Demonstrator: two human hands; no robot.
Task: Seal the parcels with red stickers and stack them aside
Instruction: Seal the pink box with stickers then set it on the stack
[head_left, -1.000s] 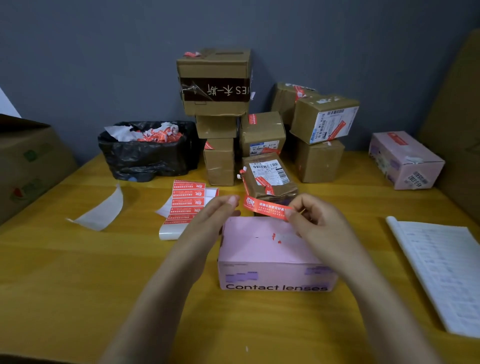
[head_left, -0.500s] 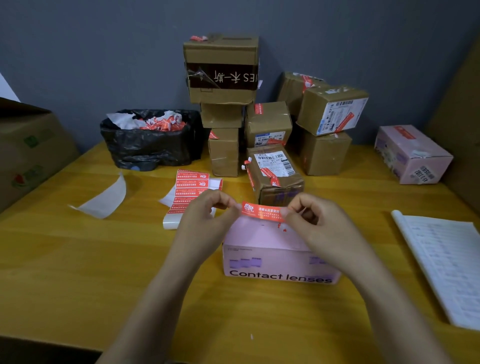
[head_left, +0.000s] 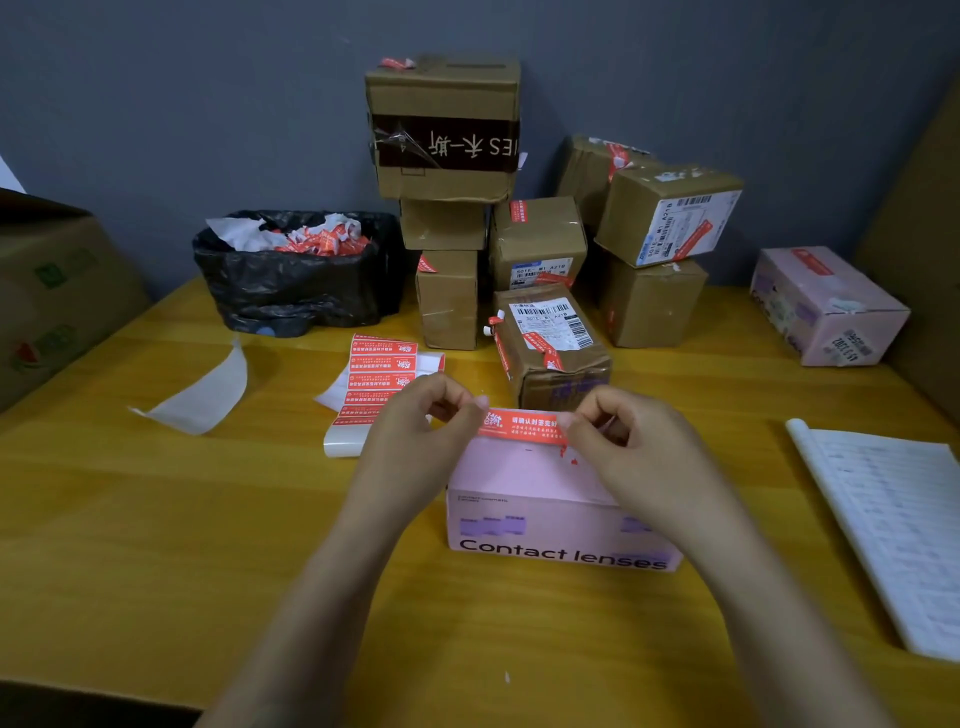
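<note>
Each grip pinches one end of a red printed paper sticker (head_left: 519, 427), left hand (head_left: 415, 441) and right hand (head_left: 639, 454) stretching it just over the pink cardboard contact-lens box (head_left: 514, 480) below. Sealing step; next, it likely needs pressing down across the box's far edge.

We count eight brown parcels (head_left: 441, 130) behind the pink box lettered Contact lenses (head_left: 519, 480), and two pink boxes in all, the second pink box (head_left: 826, 306) well to its right. Behind and left of it we find one black bin bag (head_left: 291, 293), one stack of red sticker sheets (head_left: 382, 364), one scrap of backing paper (head_left: 208, 395) and one large carton (head_left: 62, 291). Over its far edge, one loose sticker (head_left: 522, 427); right of it, one printed pad (head_left: 893, 530)
</note>
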